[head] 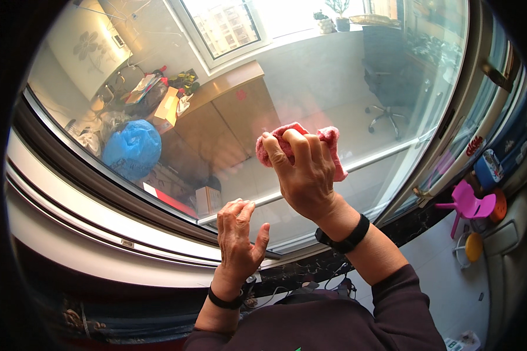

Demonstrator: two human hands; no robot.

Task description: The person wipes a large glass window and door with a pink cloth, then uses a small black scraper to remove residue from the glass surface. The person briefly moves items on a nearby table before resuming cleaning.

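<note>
A folded pink cloth (336, 140) is pressed against a large glass pane (320, 92) under the fingers of my right hand (306, 175), right of the picture's middle. My left hand (239, 232) is raised lower down and to the left, fingers pointing up and thumb apart, holding nothing; whether its fingertips touch the glass I cannot tell. Faint reflections of the hands show in the pane. A dark metal frame (114, 199) borders the glass along its lower left side.
Behind the glass are a blue plastic bag (134, 147), a wooden cabinet (228, 118) and an office chair (384, 79). On my side, at the right, stand a pink plastic chair (470, 204), a yellow-topped stool (473, 246) and a sofa (505, 263).
</note>
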